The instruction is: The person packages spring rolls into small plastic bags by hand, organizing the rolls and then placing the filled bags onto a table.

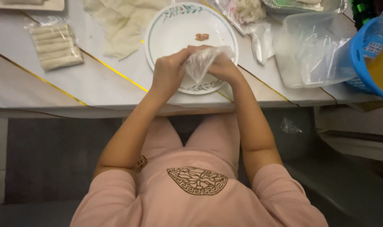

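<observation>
Both my hands meet over the near rim of a white plate (166,29) with a green line and floral edge. My left hand (168,73) pinches a thin clear plastic glove (204,61). My right hand (225,67) is partly inside or under that glove, fingers closed on it. A small brown bit of filling (202,37) lies in the middle of the plate, beyond my hands.
A clear bag of pale rolled sticks (55,46) lies at the left. Thin white wrappers (122,23) lie behind the plate. A clear plastic tub (313,50), crumpled bags (252,21) and a blue basket (368,54) stand at the right. The table edge (115,110) runs near me.
</observation>
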